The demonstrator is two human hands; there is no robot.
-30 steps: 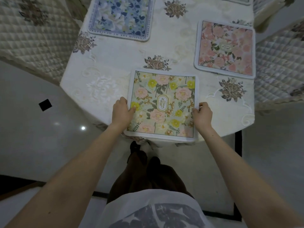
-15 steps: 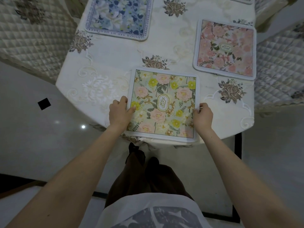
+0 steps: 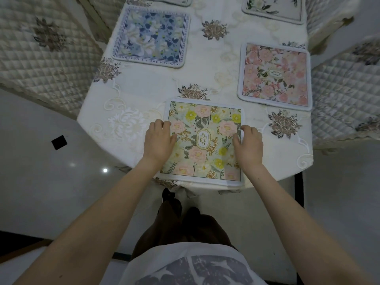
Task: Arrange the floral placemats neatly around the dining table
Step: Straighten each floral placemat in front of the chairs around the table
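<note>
A yellow-and-pink floral placemat point(image 3: 202, 128) lies flat at the near edge of the dining table point(image 3: 127, 95), its front border at the table's rim. My left hand point(image 3: 159, 140) rests on its left edge, fingers curled over the border. At the right edge my right hand point(image 3: 248, 145) does the same. A blue floral placemat point(image 3: 153, 37) lies at the far left and a pink floral one point(image 3: 274, 75) at the right. Parts of two more mats show at the top: a pale one point(image 3: 273, 9) at the right and a sliver point(image 3: 170, 0) at the left.
Quilted chair covers flank the table: one at the left point(image 3: 37, 58), one at the right point(image 3: 347, 95), another at the top right point(image 3: 327, 19). Glossy tiled floor point(image 3: 41, 182) lies on both sides. My legs stand against the table's near edge.
Both hands have slid forward along the mat's side edges, from its near corners to its middle. The mat stays at the table's near edge.
</note>
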